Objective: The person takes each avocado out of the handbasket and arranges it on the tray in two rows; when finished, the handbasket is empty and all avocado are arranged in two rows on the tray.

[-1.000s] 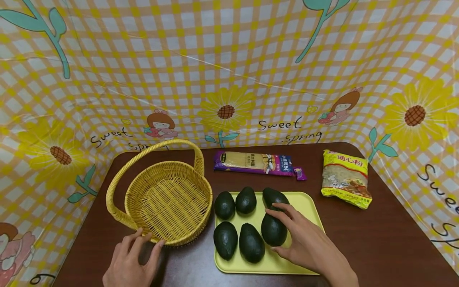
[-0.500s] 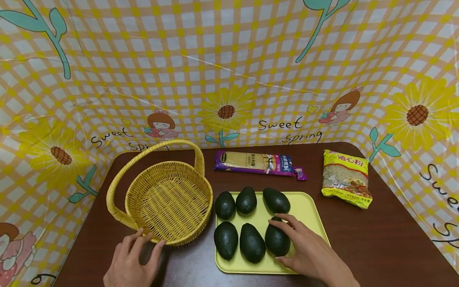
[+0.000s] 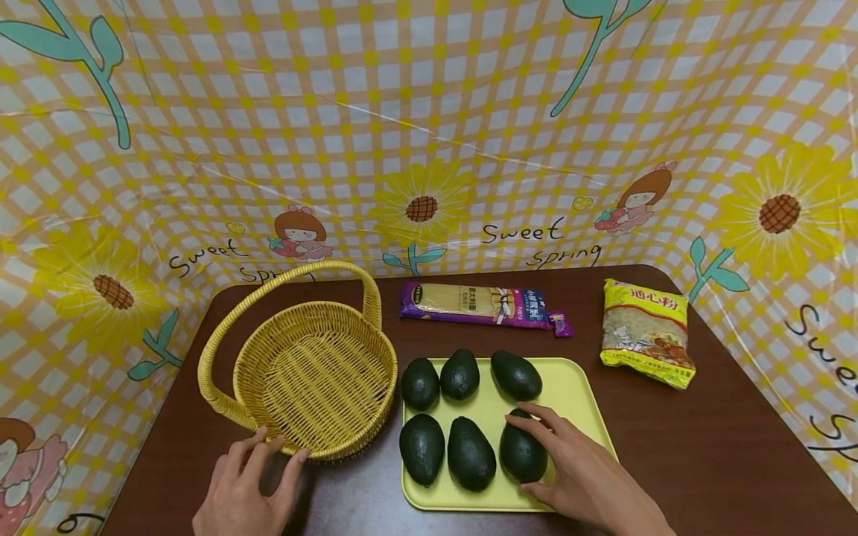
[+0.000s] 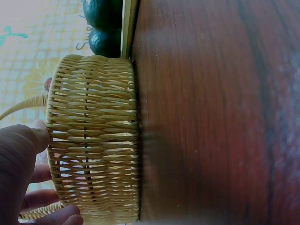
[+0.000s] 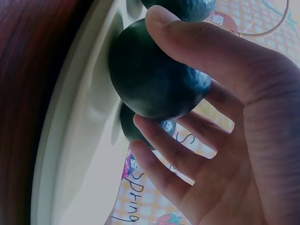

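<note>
My left hand [image 3: 243, 484] holds the near rim of a round yellow wicker basket [image 3: 389, 391], the thumb on the rim and some fingers beside the handle's base. The left wrist view shows the basket's woven side [image 4: 93, 140] close up. At the tray's front right, my right hand [image 3: 582, 465] has thumb and fingertips around a dark green avocado [image 3: 523, 452]. That avocado [image 5: 154, 75] fills the grasp in the right wrist view. Several other avocados, including one front-middle avocado [image 3: 471, 455] and one back-right avocado [image 3: 516, 375], lie on the pale yellow tray [image 3: 576, 394].
Behind the tray lies a purple pack of pasta [image 3: 476, 304]. A yellow bag of macaroni [image 3: 646, 333] is at the right on the dark brown table [image 3: 724, 454]. The basket's tall handle [image 3: 217, 335] arches up at left. A checked cloth [image 3: 429, 97] surrounds the table.
My right hand has moved the front-right avocado toward me and slightly right, away from the one behind it. The left hand stays at the basket.
</note>
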The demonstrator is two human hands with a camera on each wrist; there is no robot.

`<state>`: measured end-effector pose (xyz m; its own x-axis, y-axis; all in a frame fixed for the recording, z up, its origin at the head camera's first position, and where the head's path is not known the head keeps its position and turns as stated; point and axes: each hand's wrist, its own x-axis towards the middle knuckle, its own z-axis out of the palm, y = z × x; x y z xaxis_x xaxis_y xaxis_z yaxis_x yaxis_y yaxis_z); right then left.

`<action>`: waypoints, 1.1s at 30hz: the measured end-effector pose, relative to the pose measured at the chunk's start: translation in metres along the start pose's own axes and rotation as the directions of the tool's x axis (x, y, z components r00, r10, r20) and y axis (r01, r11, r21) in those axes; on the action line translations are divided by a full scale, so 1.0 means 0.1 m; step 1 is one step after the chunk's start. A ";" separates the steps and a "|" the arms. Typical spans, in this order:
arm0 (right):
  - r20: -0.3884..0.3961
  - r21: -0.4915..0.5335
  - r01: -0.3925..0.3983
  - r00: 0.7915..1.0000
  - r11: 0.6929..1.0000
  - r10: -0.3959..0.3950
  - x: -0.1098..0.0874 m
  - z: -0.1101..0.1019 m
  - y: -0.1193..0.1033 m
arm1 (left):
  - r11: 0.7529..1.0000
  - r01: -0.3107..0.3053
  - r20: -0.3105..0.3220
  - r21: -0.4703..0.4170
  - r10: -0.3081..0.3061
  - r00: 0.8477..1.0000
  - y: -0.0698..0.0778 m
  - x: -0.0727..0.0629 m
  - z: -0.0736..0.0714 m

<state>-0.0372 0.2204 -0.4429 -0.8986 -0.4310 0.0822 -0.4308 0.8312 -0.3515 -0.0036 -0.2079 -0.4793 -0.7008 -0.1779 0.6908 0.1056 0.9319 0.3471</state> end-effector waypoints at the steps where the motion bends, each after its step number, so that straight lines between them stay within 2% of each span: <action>1: 0.003 0.002 0.003 1.000 1.000 -0.003 0.00 0.00 0.00 | 1.000 0.001 0.002 0.000 -0.001 1.000 0.00 0.00 0.00; 9: 0.035 0.005 0.048 0.998 0.999 -0.048 0.01 -0.01 0.02 | 1.000 0.004 -0.007 -0.007 -0.004 1.000 -0.01 -0.01 0.01; 25: 0.087 0.059 0.030 0.996 0.998 -0.035 -0.01 -0.03 0.02 | 1.000 0.012 0.001 -0.008 -0.012 1.000 0.00 -0.01 -0.01; 29: 0.050 0.037 0.042 0.998 0.998 -0.044 -0.02 -0.04 0.00 | 1.000 0.011 0.015 -0.007 -0.011 1.000 -0.01 0.00 -0.02; 33: -0.021 -0.003 0.069 0.997 0.998 -0.070 -0.05 -0.06 -0.01 | 1.000 0.003 0.013 0.005 -0.003 1.000 -0.01 0.00 -0.03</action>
<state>-0.0325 0.2242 -0.4374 -0.8681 -0.4801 0.1264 -0.4924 0.8004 -0.3419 -0.0015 -0.2096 -0.4773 -0.7103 -0.1766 0.6814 0.1003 0.9327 0.3463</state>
